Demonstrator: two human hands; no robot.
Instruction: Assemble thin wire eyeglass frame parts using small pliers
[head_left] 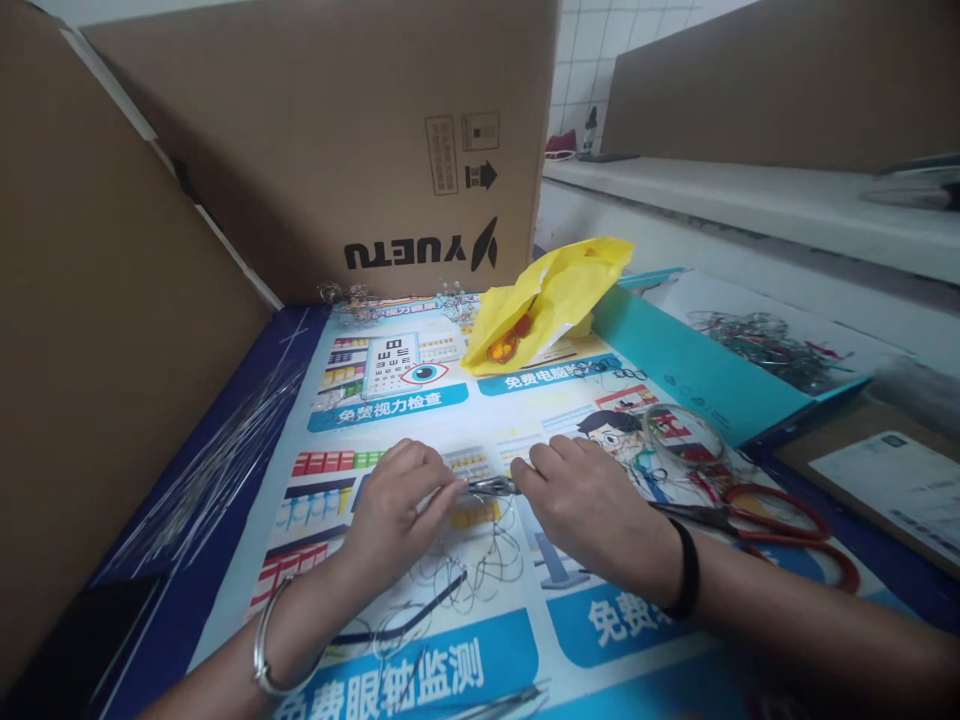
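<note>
Between my hands stretches a short, shiny bundle of thin wire point(492, 486), silver and dark. My left hand point(409, 500) pinches its left end between thumb and fingers. At the other end, my right hand point(589, 505) is closed round it, its fingers curled under and partly hidden. Loose loops of thin wire point(487, 560) lie or hang just below the bundle on the printed poster sheet point(480, 640). Red-handled scissors point(780, 515) lie beside my right wrist, partly behind the forearm.
A yellow bag point(551, 300) stands beyond my hands, near a turquoise box point(667, 350) with tangled wire point(765, 345) in it. A clear round container point(684, 435) sits near the scissors. Cardboard point(322, 130) walls the left and back. Straight wires point(217, 470) lie at left.
</note>
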